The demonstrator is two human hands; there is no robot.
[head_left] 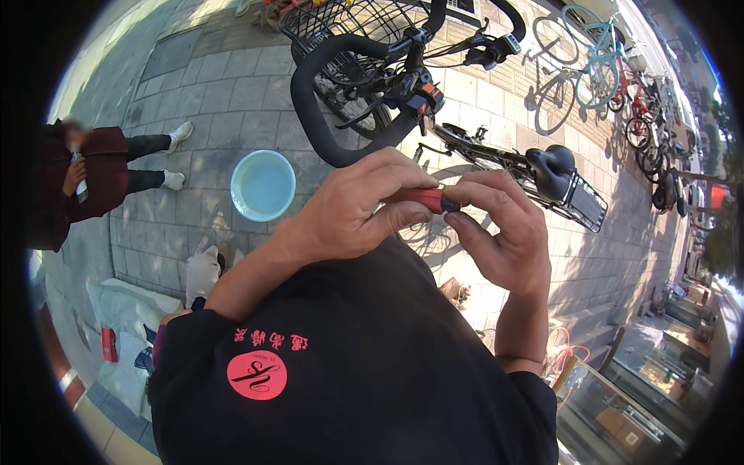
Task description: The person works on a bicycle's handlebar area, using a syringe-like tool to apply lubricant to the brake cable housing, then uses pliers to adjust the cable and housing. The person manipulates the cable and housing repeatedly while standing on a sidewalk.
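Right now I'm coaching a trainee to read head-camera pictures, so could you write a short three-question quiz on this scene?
1. What colour is the small item held between the left hand and the right hand?
2. True or false: the round basin stands to the right of both hands.
3. Beside the black curved handlebar is: (a) a helmet, (b) a wire basket, (c) an umbrella.

Key:
1. Red, with a dark end at the right hand.
2. False: the basin stands to the left.
3. b.

An outdoor street pavement, shown by paving slabs (597,263) and parked bicycles (638,130) in sunlight
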